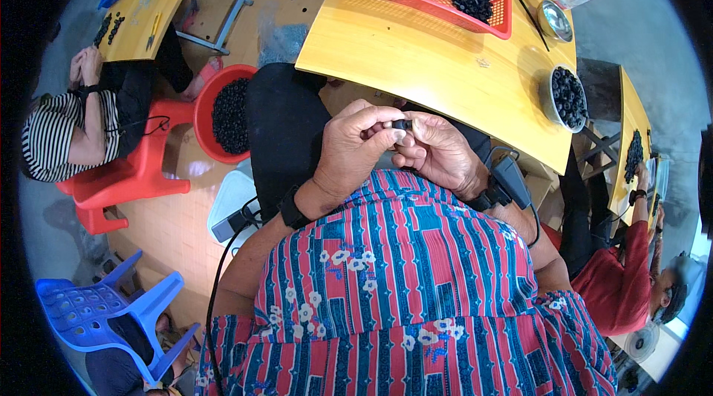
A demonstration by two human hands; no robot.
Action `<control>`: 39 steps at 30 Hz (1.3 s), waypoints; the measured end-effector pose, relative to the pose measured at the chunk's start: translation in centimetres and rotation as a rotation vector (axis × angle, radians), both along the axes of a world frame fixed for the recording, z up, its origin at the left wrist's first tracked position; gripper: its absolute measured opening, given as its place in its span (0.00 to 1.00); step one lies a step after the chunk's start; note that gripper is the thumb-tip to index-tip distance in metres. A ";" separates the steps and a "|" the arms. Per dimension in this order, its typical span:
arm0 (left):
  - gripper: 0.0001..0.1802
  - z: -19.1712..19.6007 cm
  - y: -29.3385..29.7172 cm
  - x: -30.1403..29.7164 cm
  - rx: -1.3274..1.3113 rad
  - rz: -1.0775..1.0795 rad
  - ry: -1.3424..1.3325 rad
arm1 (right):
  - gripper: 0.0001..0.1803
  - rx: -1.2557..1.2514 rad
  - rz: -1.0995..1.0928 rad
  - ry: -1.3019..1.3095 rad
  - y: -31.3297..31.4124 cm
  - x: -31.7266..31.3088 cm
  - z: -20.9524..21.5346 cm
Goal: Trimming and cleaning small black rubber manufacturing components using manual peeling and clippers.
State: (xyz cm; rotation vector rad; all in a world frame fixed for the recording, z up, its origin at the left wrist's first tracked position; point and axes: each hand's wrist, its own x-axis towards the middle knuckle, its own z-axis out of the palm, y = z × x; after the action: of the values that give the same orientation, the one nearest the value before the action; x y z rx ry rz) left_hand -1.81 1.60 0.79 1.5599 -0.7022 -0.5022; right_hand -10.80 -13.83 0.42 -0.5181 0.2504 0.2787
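In front of my chest, over my lap, both hands meet at a small black cylindrical piece (402,125), which looks like a rubber or plastic part. Thumb and fingers of my left hand (349,147) are pinched together on it from one side. My right hand (445,154) is closed on it from the other side. The fingers cover part of the piece, so its exact kind does not show. A yellow table (416,54) stands just beyond my hands.
On the table are a red divided basket (503,13) of black ring-like parts, a bowl of such parts (569,99), a metal bowl (553,21) and a dark stick (529,17). A red tub (204,117) of black parts stands at left. Co-workers sit on both sides.
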 end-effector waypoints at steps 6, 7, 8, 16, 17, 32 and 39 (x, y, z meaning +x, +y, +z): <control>0.12 -0.5 0.2 -0.4 -0.041 0.005 0.025 | 0.15 -0.009 0.012 -0.022 0.3 -0.2 0.3; 0.12 -0.8 0.2 -0.3 -0.069 0.002 0.021 | 0.15 -0.020 0.010 -0.012 0.3 -0.1 0.4; 0.12 -1.0 0.2 -0.4 -0.070 0.002 0.022 | 0.15 -0.021 0.010 -0.011 0.2 -0.1 0.5; 0.13 -1.2 0.1 -0.1 -0.050 -0.055 0.145 | 0.15 -0.077 -0.013 0.015 0.2 0.3 0.7; 0.13 -1.3 0.0 0.1 -0.050 -0.055 0.147 | 0.15 -0.077 -0.014 0.017 0.2 0.5 0.5; 0.22 -0.3 -0.1 0.8 -0.110 -0.232 0.478 | 0.11 -0.763 0.047 -0.097 0.8 1.9 1.8; 0.17 -0.7 0.0 -0.1 -0.109 -0.172 0.431 | 0.10 -0.717 0.006 -0.087 1.5 1.3 1.2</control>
State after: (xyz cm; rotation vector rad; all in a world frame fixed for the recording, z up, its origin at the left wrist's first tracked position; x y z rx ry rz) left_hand -1.88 1.58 0.13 1.2388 -0.5209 -0.8824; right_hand -9.50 -12.31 1.66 -1.2370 0.2614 0.1644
